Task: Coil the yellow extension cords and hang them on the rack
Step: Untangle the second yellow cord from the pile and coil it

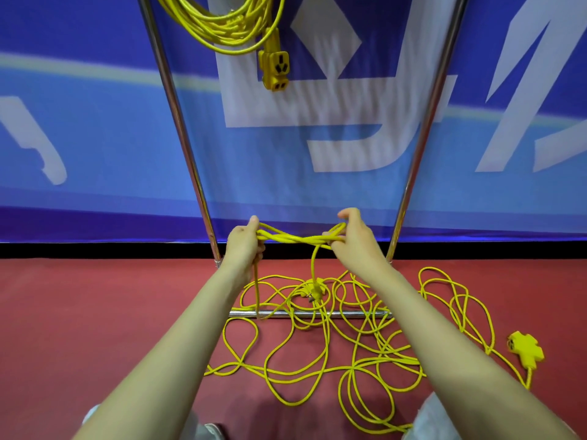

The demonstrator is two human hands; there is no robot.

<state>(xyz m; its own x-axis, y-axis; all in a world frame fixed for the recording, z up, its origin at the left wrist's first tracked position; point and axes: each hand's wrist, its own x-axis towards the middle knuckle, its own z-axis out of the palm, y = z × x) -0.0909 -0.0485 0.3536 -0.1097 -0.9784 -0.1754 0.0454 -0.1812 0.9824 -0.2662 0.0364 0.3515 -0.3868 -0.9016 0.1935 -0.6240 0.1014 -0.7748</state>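
Gripping a few loops of yellow cord [298, 239] stretched between them, the left hand [243, 246] curls round one end and the right hand [357, 244] pinches the other. From there the loose rest of the cord sprawls over the red floor [95, 312] at six o'clock, its socket block [525, 347] at four. Up at twelve o'clock a finished coil [222, 30] hangs on the chrome rack [178, 122].
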